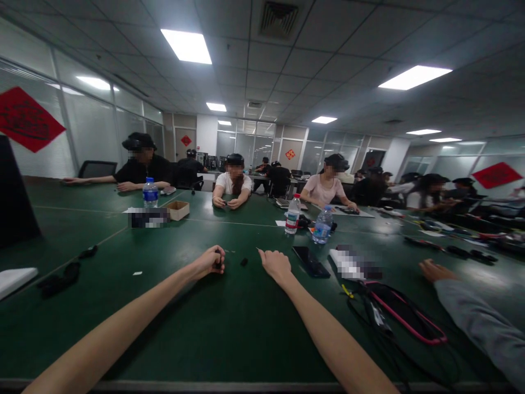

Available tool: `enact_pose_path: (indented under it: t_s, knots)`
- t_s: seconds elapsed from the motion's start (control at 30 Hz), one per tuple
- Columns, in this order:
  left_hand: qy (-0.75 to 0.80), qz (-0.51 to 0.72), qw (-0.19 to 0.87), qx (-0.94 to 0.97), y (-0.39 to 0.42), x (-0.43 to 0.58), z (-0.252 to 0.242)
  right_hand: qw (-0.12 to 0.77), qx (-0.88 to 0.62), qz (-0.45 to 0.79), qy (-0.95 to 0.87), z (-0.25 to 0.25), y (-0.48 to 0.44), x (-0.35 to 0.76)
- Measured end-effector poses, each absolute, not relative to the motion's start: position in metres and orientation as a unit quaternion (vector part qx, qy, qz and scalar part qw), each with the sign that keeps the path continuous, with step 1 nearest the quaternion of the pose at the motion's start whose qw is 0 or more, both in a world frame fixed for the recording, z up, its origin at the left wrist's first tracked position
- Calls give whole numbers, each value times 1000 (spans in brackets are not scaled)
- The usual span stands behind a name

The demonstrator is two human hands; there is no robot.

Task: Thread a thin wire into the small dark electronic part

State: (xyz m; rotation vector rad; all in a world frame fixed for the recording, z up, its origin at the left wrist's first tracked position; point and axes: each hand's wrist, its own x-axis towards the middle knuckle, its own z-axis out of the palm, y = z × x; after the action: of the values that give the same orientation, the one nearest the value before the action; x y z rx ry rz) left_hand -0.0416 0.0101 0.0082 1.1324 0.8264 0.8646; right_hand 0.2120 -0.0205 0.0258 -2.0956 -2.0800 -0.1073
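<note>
My left hand (210,262) is closed around a small black object (218,259), its fingers curled over most of it; the kind of object cannot be made out. My right hand (276,265) rests on the green table (229,323) with its fingers curled. A thin, light tip pokes out at its thumb side, too small to name. On the tabletop between both hands lies a small black piece (244,262), touching neither. Just right of my right hand is a dark phone (310,261), lying flat.
Right of the phone are a pink-edged black pouch (410,312), cables and another person's grey sleeve (471,312). Two water bottles (292,216) stand beyond. Back left are a cardboard box (179,210) and another bottle (150,194). Several people sit around the table.
</note>
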Motion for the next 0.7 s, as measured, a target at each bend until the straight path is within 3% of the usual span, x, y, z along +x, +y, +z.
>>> enact_pose_path:
  t_s: [0.37, 0.47, 0.6, 0.7]
  knots:
    - [406, 279, 625, 606, 29, -15, 16, 98, -709, -19, -698, 29, -26, 211]
    - [430, 265, 549, 666, 40, 2, 11, 79, -722, -42, -686, 32, -28, 208]
    - [484, 259, 342, 763, 50, 21, 8, 77, -729, -49, -678, 32, -28, 208]
    - [486, 237, 294, 788, 51, 29, 8, 90, -721, -45, -686, 29, -26, 210]
